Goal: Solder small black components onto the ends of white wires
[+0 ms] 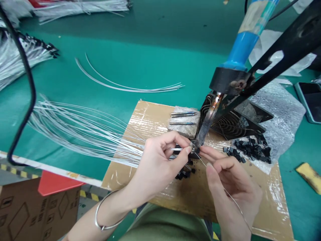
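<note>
My left hand (160,164) pinches a thin white wire between thumb and forefinger, right beside the tip of a soldering iron (208,117). The wire's end is mostly hidden by the fingertips. My right hand (233,182) is closed on a strand of solder wire (234,202), which runs from the fingers up to the iron's tip and trails down over the palm. A bundle of white wires (92,139) reaches from the left to under my left hand. Small black connector pieces (184,174) lie just below the fingers.
The iron is clamped in a black metal stand (281,50) slanting in from the upper right. A cardboard sheet (271,201) covers the green table (150,60). More black pieces (253,149), a black fan (225,125), a yellow sponge (309,175) and a phone (309,100) lie to the right.
</note>
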Demonstrator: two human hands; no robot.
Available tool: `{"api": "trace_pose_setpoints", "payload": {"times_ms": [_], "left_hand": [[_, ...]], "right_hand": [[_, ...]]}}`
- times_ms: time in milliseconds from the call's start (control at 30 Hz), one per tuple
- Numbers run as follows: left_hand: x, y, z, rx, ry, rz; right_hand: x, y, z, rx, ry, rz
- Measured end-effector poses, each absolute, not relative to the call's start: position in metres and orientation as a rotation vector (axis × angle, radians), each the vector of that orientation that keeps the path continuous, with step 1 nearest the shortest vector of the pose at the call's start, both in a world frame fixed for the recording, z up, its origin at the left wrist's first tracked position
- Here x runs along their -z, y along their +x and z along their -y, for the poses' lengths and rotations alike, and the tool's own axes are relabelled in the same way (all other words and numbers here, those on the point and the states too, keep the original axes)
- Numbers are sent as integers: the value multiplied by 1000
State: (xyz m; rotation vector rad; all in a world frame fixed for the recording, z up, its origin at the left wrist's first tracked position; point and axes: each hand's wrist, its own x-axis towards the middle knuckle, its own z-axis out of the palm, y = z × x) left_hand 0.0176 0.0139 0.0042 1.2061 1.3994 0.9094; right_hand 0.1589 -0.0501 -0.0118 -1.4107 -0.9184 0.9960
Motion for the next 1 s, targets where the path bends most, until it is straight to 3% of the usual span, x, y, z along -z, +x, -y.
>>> {"api": "trace_pose_setpoints", "payload": {"times_ms": [1000], "left_hand": [[-2,18,-11,-965,1291,-1378]], "right_hand": [[24,164,50,-866,-1369,1082]]}}
